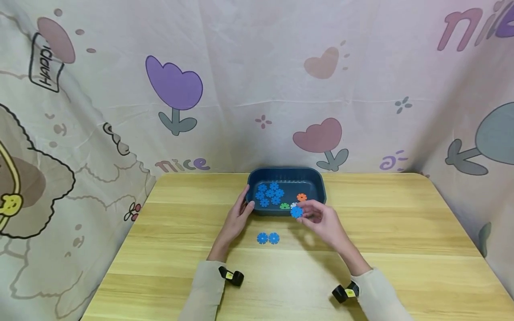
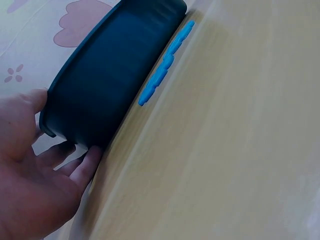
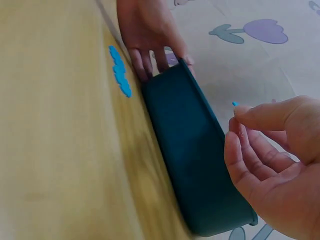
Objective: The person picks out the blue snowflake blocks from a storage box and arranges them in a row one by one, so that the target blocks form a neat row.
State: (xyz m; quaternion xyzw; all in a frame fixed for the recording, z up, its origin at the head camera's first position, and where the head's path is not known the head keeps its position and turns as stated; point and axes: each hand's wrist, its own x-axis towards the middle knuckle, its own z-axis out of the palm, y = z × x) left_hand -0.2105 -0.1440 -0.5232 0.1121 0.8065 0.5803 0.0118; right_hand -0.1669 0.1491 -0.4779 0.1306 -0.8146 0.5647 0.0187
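Note:
A dark teal plastic bin (image 1: 286,214) stands near the back of the table. My left hand (image 1: 238,217) holds its left end, thumb at the rim and fingers against the end wall in the left wrist view. Between thumb and fingertips, my right hand (image 1: 326,221) pinches a blue snowflake disc (image 1: 296,211) over the bin's front edge. Inside lie several blue discs (image 1: 270,193) on the left, plus an orange disc (image 1: 301,197), a green disc (image 1: 284,206) and a partly covered white disc (image 1: 293,205). Two blue discs (image 1: 268,238) lie side by side on the wood before the bin.
The wooden table (image 1: 176,249) ends at a printed cloth backdrop (image 1: 241,89) close behind the bin. More cloth hangs at the left and right sides. A small black camera is strapped to each wrist over the light sleeves (image 1: 206,285).

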